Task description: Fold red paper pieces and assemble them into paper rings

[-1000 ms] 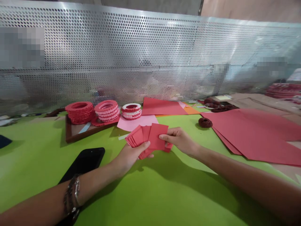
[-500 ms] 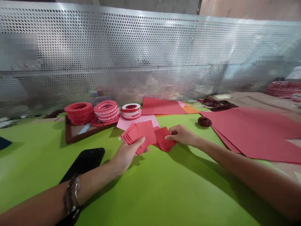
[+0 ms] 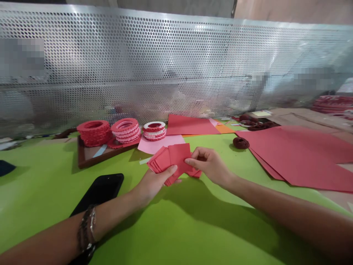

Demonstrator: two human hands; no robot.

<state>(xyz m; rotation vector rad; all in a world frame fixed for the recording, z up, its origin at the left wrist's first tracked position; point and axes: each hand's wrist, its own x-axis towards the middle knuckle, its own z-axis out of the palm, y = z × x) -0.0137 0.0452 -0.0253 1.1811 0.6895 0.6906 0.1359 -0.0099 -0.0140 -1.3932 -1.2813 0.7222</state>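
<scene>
My left hand (image 3: 154,182) is closed around a fanned stack of small red paper pieces (image 3: 162,159), its thumb pressed on top. At the right side of that fan, my right hand (image 3: 211,164) pinches the edge of the front red paper piece (image 3: 180,154) between thumb and fingers. Beneath and just behind that pinch, more red pieces (image 3: 196,173) lie on the green tabletop (image 3: 176,228), partly hidden by my hand and the fan.
A brown tray (image 3: 85,162) with stacks of scalloped paper rings (image 3: 95,133) stands back left. The black phone (image 3: 102,187) lies near my left forearm. Large red sheets (image 3: 298,154) and a dark yarn bundle (image 3: 241,142) are at right. Behind everything rises a perforated metal screen (image 3: 138,66).
My right hand has moved left from the loose red pieces to the edge of the fan. My left hand and its stack have shifted slightly right.
</scene>
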